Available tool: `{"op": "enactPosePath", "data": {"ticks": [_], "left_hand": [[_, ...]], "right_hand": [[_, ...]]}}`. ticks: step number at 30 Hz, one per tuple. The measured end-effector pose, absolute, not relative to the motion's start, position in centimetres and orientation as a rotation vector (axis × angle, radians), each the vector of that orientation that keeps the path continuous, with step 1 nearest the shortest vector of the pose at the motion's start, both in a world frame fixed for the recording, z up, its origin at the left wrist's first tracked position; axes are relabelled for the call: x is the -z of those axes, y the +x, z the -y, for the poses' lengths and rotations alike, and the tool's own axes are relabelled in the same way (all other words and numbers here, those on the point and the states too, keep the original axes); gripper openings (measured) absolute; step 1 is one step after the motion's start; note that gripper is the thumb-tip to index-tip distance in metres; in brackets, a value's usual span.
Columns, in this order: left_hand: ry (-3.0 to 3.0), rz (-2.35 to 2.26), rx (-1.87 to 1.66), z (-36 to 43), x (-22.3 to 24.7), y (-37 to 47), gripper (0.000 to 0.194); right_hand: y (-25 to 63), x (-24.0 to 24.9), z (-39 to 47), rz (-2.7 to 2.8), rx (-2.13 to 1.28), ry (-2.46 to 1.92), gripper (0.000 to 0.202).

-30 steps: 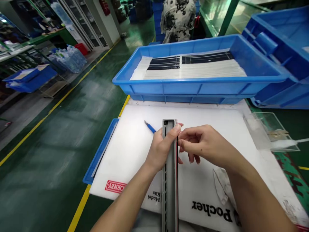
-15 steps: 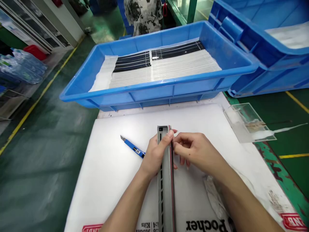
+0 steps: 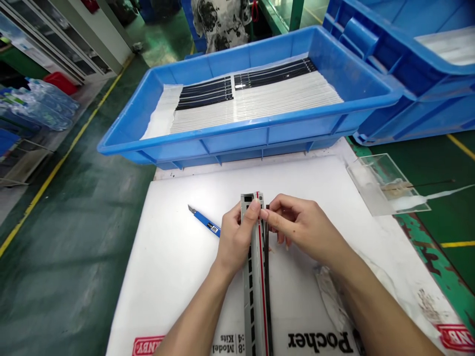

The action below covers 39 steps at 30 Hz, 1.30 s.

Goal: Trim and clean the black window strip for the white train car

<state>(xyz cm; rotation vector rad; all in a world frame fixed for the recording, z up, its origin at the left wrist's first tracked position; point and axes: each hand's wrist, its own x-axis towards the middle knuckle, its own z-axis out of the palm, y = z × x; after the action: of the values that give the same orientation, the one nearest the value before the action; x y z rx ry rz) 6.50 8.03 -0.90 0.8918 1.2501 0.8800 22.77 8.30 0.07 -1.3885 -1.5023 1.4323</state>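
A long grey model coach body [image 3: 256, 277] with a red stripe and dark window openings lies lengthwise in front of me. My left hand [image 3: 238, 235] grips it near its far end, thumb on top. At its right side my right hand [image 3: 293, 220] pinches a thin dark strip [image 3: 267, 282], which runs along the body with a narrow gap near the far end. A blue craft knife [image 3: 205, 221] rests on the white sheet, left of my left hand.
A large blue tray [image 3: 237, 141] holding rows of black and white strips stands behind. More blue crates [image 3: 411, 109] are at the right. A clear box [image 3: 389, 185] with a brush sits at the right edge. Crumpled white cloth [image 3: 334, 296] lies near my right forearm. A person [image 3: 221, 24] stands beyond.
The coach body has rolled a little, showing more of its red-striped side. The dark strip now stands apart from the body near my right fingers. The whole view has shifted slightly.
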Motion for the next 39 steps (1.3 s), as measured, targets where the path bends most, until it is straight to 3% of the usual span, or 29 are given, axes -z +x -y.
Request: {"op": "enactPosePath", "data": {"ticks": [3, 10, 20, 23, 29, 35, 39], "left_hand": [[1.007, -1.309, -0.984, -7.8, 0.9, 6.1, 0.047], [0.951, -1.239, -1.001, -7.5, 0.7, 5.2, 0.058], [0.846, -1.103, -1.015, -6.7, -1.1, 5.1, 0.067], [0.841, -1.095, -1.130, -6.9, -1.1, 4.6, 0.062], [0.678, -0.975, -1.564, -7.6, -3.0, 2.0, 0.060], [0.258, -0.966, -2.079, -8.6, -5.2, -4.6, 0.036], [0.080, -0.985, -2.162, -8.9, -4.7, -7.8, 0.022]], "right_hand": [[22.7, -0.1, -8.3, 1.710, -1.262, -1.349, 0.031], [22.2, 0.1, -7.7, 2.001, -0.946, -1.198, 0.021], [20.9, 0.9, -6.4, 1.900, -0.758, -1.163, 0.017], [20.0, 1.0, -5.5, 1.795, -0.883, -1.197, 0.019], [18.6, 0.1, -2.8, 1.710, -1.487, -1.116, 0.072], [18.9, -2.0, -2.8, 1.654, -2.112, -0.948, 0.059], [19.1, -2.8, -2.5, 1.486, -2.184, -0.942, 0.054]]}}
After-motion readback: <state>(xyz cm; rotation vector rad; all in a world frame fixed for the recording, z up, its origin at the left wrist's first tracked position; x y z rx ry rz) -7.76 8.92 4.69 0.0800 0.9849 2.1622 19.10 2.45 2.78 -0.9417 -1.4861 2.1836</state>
